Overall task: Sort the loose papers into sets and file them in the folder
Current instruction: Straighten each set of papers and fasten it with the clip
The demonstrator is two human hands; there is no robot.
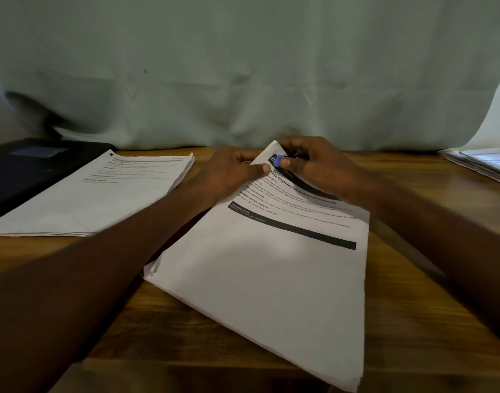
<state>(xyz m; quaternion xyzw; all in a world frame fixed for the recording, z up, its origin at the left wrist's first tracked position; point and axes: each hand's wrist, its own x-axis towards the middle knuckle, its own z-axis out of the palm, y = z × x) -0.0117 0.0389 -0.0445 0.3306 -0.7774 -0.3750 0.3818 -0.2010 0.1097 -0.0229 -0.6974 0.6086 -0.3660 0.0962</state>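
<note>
A set of printed white papers lies skewed on the wooden table in front of me, its far corner lifted. My left hand pinches that lifted corner between thumb and fingers. My right hand pinches a small blue clip onto the same corner. A second stack of printed papers lies at the left, with a small dark clip at its top left corner. It partly overlaps a black folder at the far left.
More white sheets lie at the table's far right edge. A pale green cloth hangs behind the table as a backdrop. Bare wood shows near the front edge and at the right.
</note>
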